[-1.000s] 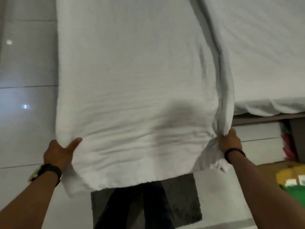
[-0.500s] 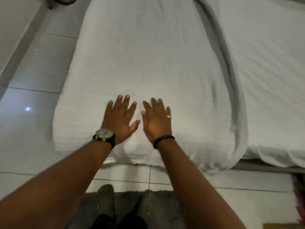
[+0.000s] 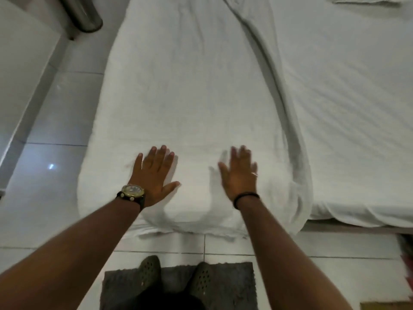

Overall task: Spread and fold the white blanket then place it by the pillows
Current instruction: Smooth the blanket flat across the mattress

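Observation:
The white blanket lies as a long folded strip along the left side of the bed, its near end hanging a little over the bed's foot. My left hand, with a watch on the wrist, presses flat on the blanket near that end, fingers straight. A hand's width to the right, my right hand lies flat on it too, slightly blurred. A thick fold runs along the blanket's right edge. A pillow corner shows at the top right.
The bed's white sheet fills the right side. Glossy white floor tiles run along the left, with a metal bin at the top left. My feet stand on a grey mat at the bed's foot.
A second ago both hands gripped the blanket's near corners and held it up. They let go, laid it on the bed and pressed flat side by side; now they have slid apart.

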Tool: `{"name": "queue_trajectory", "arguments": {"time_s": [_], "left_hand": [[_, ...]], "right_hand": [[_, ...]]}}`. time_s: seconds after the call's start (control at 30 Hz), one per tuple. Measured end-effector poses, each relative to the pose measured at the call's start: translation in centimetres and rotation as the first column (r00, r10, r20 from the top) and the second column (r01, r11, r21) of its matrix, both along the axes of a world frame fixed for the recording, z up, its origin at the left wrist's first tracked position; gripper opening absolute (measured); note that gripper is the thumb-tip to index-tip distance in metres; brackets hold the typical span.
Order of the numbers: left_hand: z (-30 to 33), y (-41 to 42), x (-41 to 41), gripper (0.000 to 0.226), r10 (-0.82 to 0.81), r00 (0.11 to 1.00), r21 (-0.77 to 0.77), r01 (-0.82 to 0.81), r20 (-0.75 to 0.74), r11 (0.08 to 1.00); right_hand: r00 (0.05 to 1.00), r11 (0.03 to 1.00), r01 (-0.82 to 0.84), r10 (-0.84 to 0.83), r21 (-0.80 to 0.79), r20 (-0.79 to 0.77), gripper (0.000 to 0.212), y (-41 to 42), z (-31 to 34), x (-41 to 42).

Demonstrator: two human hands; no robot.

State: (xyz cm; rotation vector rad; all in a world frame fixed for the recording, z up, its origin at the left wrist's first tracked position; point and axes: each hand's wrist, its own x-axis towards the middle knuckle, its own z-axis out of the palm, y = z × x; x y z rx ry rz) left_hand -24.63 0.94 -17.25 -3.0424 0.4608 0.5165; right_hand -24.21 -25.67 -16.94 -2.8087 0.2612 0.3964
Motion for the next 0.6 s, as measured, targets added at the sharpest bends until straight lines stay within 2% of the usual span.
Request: {"name": "queue_trajectory", "arguments": {"time_s": [0.1,0.17,0.23,0.3,0.37,0.43,0.5,0.6], "left_hand": [[0.3,-2.1,4.3,0.081,0.049,0.994,-0.094,-0.040,0.096,0.995],[-0.6,-3.1,6.4,0.081,0.068,0.995,-0.105,-0.060,0.074,0.993],[-2.1,-3.5,7.7,0.081,0.022,0.999,-0.064,-0.020,0.026,0.998],[-3.6,-3.3,9.1,0.084,-0.012,0.998,-0.087,0.017,0.060,0.996],[-4.4,-3.2,9.9,0.087,-0.032,0.994,-0.134,0.047,0.109,0.990],[-5.0,-3.6,10.9,0.090,-0.036,0.993,-0.170,0.054,0.111,0.984],[-4.9,-4.6,12.4,0.094,-0.027,0.994,-0.188,0.046,0.104,0.981],[-4.6,-6.7,17.3,0.098,-0.051,0.988,-0.221,0.082,0.143,0.972]], "right_hand": [[0.957,0.957,-0.275,0.263,0.090,0.121,0.058,6.1,0.4,4.6],[0.940,0.939,-0.341,0.340,0.050,0.039,0.055,5.6,-1.5,7.0],[0.978,0.978,-0.199,0.193,-0.070,-0.078,0.058,-0.5,-4.0,8.5],[0.996,0.983,0.024,-0.039,-0.182,-0.080,0.069,-9.3,-4.8,8.9],[0.980,0.967,0.100,-0.136,-0.234,-0.144,0.076,-14.7,-3.9,8.9],[0.971,0.953,0.098,-0.155,-0.288,-0.184,0.071,-14.6,-3.0,9.7],[0.958,0.953,0.127,-0.190,-0.275,-0.215,0.068,-12.0,-2.2,10.9],[0.995,0.979,0.009,-0.030,-0.203,-0.099,0.062,-9.6,-0.7,15.4]]}}
